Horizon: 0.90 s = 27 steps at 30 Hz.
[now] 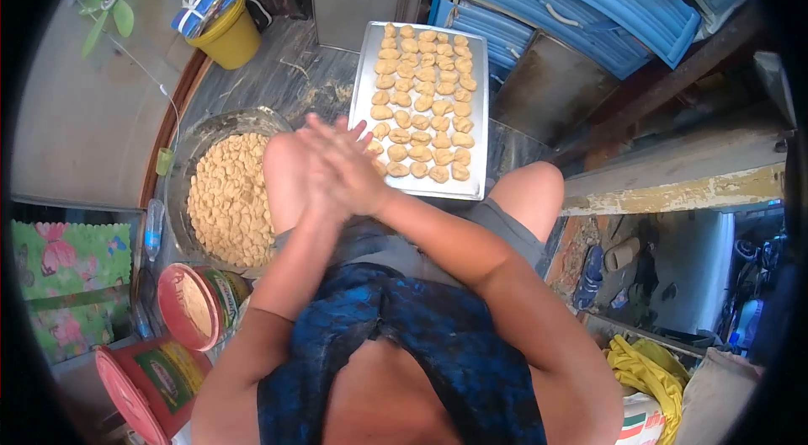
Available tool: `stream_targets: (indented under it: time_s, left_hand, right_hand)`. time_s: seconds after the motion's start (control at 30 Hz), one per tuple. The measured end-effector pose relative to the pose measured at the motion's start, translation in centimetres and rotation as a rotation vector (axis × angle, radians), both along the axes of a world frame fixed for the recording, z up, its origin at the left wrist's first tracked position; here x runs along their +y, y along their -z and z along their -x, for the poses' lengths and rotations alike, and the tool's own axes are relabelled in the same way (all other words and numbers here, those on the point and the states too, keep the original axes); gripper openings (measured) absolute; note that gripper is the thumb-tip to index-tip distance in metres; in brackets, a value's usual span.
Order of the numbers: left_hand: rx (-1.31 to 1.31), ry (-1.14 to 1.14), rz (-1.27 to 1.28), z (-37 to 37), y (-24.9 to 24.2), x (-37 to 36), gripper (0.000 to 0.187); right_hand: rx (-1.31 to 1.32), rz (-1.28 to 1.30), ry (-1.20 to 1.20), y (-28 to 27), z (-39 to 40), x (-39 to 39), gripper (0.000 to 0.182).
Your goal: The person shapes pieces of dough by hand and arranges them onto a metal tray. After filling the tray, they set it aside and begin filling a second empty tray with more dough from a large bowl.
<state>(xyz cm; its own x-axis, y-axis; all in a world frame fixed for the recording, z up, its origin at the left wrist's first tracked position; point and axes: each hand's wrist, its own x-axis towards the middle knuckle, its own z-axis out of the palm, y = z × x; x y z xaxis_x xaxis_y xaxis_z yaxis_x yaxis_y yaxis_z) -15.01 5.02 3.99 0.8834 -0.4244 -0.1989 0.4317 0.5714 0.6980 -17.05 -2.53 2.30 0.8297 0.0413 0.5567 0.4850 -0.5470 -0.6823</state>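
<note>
Dough [425, 87]: shaped pieces sit in rows on the metal tray [479, 129], on the floor [278, 79] between the knees, and more lumps heap in the basin [178, 180] at the left knee [284, 171]. Pieces on the tray sit tight, some look to be touching; likely failure is sticking together, cause is spacing. Same for the heap: own weight could mash the lumps into one mass.

Right hand [358, 175] lies over left hand [320, 184], palms together, fingers out straight rather than curled. Can't tell if a bit of dough is between them, palms hide it, and motion blur doesn't help. Both are over the tray's near left corner; if they drop low or a piece slips out, pieces there get dented or smeared. Over-pressing would flatten a piece, my guess.

Tray's near edge is close to the lap, right knee [539, 192] just beside its near right corner. Knee shift = tray bump, pieces slide. Left knee overlaps the basin rim in view, can't tell if touching; a nudge could tip it.

Further out: pale crumbs on the floor left of the tray, so anything dropped picks up grit. Open tub [174, 310] of pale powder near the left arm; stray elbow, spill
</note>
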Motion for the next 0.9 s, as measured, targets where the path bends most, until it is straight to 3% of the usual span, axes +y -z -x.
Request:
stream_targets:
  time_s: [0.07,0.1,0.13,0.17,0.2,0.23,0.3,0.33,0.4,0.47,0.5,0.53,0.6,0.63,0.67,0.7,0.77,0.8,0.87,0.9]
  left_hand:
    - [0.107,0.244,0.012,3.5,-0.4,-1.9,0.054]
    - [0.037,0.335,-0.052,5.5,0.4,-2.8,0.057]
    - [-0.146,0.495,-0.227,7.7,-0.1,-2.9,0.063]
    - [-0.601,0.65,-0.187,8.1,0.8,-3.7,0.075]
    - [-0.935,0.625,-0.345,9.0,0.7,-4.8,0.083]
    - [-1.266,0.664,-0.601,9.9,1.9,-5.5,0.087]
    - [-1.858,0.726,-0.351,8.8,3.0,-6.9,0.088]
    - [-1.853,0.721,-0.363,8.4,3.7,-7.9,0.088]
    - [-2.091,0.651,-0.175,7.8,4.8,-10.7,0.085]
    - [-2.344,0.389,-0.63,7.7,5.4,-13.3,0.07]
    - [-2.219,0.639,-0.668,7.7,6.3,-14.2,0.054]
    - [-2.211,0.628,-0.671,8.8,6.1,-14.8,0.054]
    - [-1.57,0.687,-0.526,11.6,5.3,-15.5,0.045]
    - [-1.235,0.805,-0.349,12.5,3.9,-16.4,0.044]
    - [-0.742,0.945,-0.195,14.0,2.8,-17.5,0.047]
    - [-0.243,1.031,-0.031,15.2,1.5,-18.5,0.05]
    - [0.439,1.178,-0.113,15.9,-3.1,-19.4,0.058]
    - [0.091,1.154,-0.16,15.9,-7.3,-17.9,0.06]
    - [0.068,0.905,-0.114,16.2,-7.8,-20.1,0.046]
    - [-0.187,0.854,0.214,15.3,-8.8,-20.3,0.042]
  right_hand:
    - [0.069,-0.049,0.139,0.4,2.0,-4.3,0.061]
    - [0.066,-0.044,0.135,1.6,3.1,-5.7,0.061]
    - [0.169,-0.507,0.158,3.4,4.6,-6.5,0.064]
    - [0.273,-0.969,0.173,5.1,6.4,-7.1,0.067]
    - [0.383,-1.434,0.184,5.9,8.1,-7.5,0.07]
    - [0.391,-1.433,0.175,5.8,9.9,-7.8,0.07]
    - [0.341,-1.619,0.299,4.3,13.9,-8.0,0.069]
    - [0.315,-1.713,0.365,3.0,15.9,-8.1,0.068]
    - [0.248,-1.891,0.505,-0.1,19.1,-9.6,0.067]
    - [-0.028,-1.749,0.027,-5.5,22.6,-13.1,0.063]
    - [-0.229,-1.572,0.144,-8.8,24.7,-13.9,0.062]
    - [-0.42,-1.381,0.249,-11.9,26.5,-14.1,0.061]
    - [-0.738,-0.51,1.083,-15.7,27.5,-14.0,0.06]
    - [-0.849,-0.227,1.163,-16.2,28.8,-14.5,0.061]
    - [-0.952,0.063,1.227,-16.3,30.2,-14.8,0.061]
    - [-0.961,0.056,1.212,-14.6,32.0,-16.5,0.061]
    - [-0.588,-0.062,1.119,-11.1,26.4,-14.2,0.064]
    - [-0.404,-0.116,1.066,-9.5,21.6,-12.6,0.066]
    - [-0.039,-0.203,0.943,-5.1,24.3,-10.4,0.069]
    - [0.135,-0.236,0.865,-2.9,25.7,-10.3,0.071]
